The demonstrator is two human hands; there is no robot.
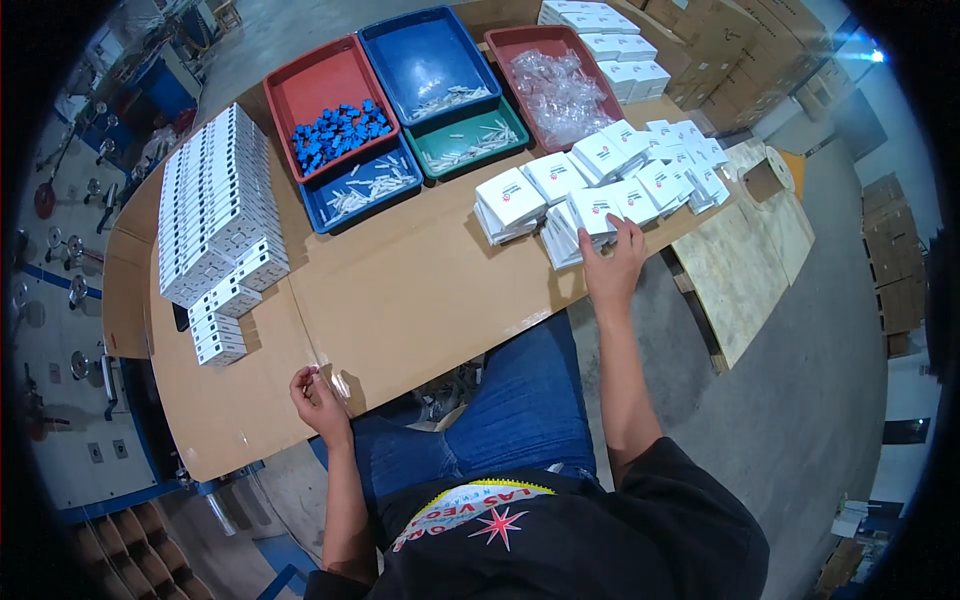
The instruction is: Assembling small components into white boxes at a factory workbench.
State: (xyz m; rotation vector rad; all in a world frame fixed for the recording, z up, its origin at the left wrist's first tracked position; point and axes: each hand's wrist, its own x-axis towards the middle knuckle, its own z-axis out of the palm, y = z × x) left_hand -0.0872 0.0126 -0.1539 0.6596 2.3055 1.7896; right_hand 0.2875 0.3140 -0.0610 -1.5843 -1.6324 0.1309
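On the right of the cardboard-covered table, my right hand (613, 265) reaches to the near edge of a pile of flat white boxes. Its thumb and fingers close on the corner of one white box (592, 203), which lies at the front of the pile. More white boxes (552, 176) are stacked beside and behind it. My left hand (320, 405) hovers by the table's near edge, left of my lap, with its fingers curled together. Whether anything small is between those fingertips cannot be made out.
White cartons (215, 190) stand in rows at the left. Across the back sit a red tray (312, 80) of blue parts, blue (420, 50) and green trays (475, 150) of small white pieces, and a red tray (510, 40) of clear plastic. A wooden pallet (745, 270) lies right of the table.
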